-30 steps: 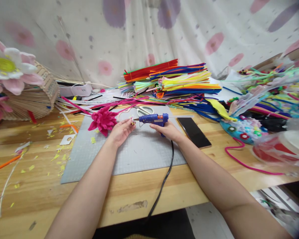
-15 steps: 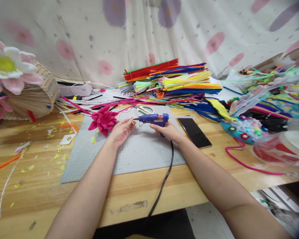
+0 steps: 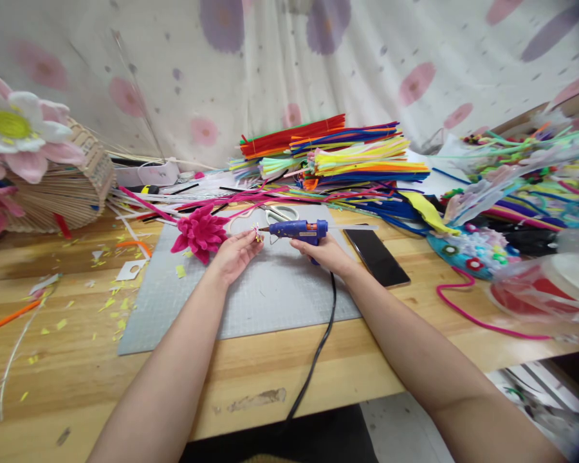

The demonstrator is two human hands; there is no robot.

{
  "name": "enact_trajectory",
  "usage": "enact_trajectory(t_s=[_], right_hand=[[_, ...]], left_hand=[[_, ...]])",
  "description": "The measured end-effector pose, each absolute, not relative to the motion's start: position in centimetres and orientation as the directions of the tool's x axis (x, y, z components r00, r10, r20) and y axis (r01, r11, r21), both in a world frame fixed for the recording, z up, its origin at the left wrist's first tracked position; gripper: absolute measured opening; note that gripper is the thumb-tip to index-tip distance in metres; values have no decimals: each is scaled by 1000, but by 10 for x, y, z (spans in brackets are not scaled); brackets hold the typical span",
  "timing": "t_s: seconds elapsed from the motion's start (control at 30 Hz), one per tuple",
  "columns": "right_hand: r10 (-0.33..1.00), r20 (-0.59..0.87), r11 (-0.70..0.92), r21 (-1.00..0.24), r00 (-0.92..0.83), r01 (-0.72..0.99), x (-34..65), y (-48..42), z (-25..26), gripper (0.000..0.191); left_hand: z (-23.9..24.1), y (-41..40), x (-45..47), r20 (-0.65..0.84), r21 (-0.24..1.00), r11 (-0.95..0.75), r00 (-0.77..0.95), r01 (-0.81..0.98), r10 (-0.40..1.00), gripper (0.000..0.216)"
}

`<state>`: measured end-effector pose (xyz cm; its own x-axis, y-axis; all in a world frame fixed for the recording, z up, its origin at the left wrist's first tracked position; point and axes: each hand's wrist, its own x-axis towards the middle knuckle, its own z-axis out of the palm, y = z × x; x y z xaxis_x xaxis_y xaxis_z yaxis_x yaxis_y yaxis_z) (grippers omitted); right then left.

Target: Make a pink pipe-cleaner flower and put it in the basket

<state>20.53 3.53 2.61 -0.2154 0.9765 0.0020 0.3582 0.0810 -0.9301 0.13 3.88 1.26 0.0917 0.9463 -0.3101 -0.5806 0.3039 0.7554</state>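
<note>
Well, blue glue gun [image 3: 289,229] within right grip [image 3: 332,254].

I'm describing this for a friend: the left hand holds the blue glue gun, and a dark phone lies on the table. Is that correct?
Wrong hand: the head view shows the right hand holding the glue gun. The dark phone lies on the table.

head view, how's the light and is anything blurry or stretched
Head view: soft, even light, no strong glare on the phone; head view, right edge: the tub looks smeared and stretched, corners darken; head view, centre: the glue gun is fairly clear, the piece in the left hand too small to make out.
</note>
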Motion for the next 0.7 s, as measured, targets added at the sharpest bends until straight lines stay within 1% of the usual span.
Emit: enact_trajectory(t_s=[0.2,0.4,0.6,0.7], right_hand=[[979,0,73,-934,-203,350,205,37,23,34],[978,21,100,-919,-206,381,207,37,25,33],[978,-31,42,-939,-205,342,205,33,29,34],[981,-18,50,-940,-195,337,204,34,28,33]], left_hand=[[13,38,1,-297,758,302,106,-578,949,8],[13,39,1,-302,755,292,85,-587,950,8],[13,38,1,-314,754,304,87,-582,945,12],[13,38,1,-305,756,301,94,-581,948,9]])
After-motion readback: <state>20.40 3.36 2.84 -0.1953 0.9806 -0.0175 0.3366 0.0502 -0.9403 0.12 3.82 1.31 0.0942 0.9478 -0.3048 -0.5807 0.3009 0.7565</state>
